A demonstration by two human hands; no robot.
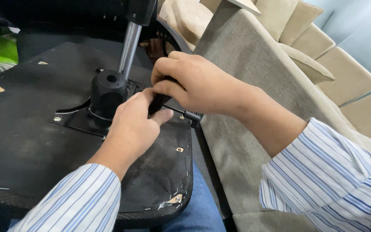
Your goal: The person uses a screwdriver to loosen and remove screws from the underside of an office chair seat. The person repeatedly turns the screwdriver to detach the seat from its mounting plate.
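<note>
Beige sofa cushions point(323, 64) behind, both hands, left hand point(132, 124) and right hand point(194, 83), close around a black screwdriver point(162, 102) at mid-frame, seemingly fastening the mounting plate point(76, 118) under an upturned chair seat point(22, 141).

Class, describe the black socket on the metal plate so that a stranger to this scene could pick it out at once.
Find the upturned black chair seat on the person's lap. Near its middle a metal plate is screwed down, just left of the left hand. The socket stands on that plate: a stubby black cylinder with a round hole on top, unlike the slim silver rod behind it.
</note>
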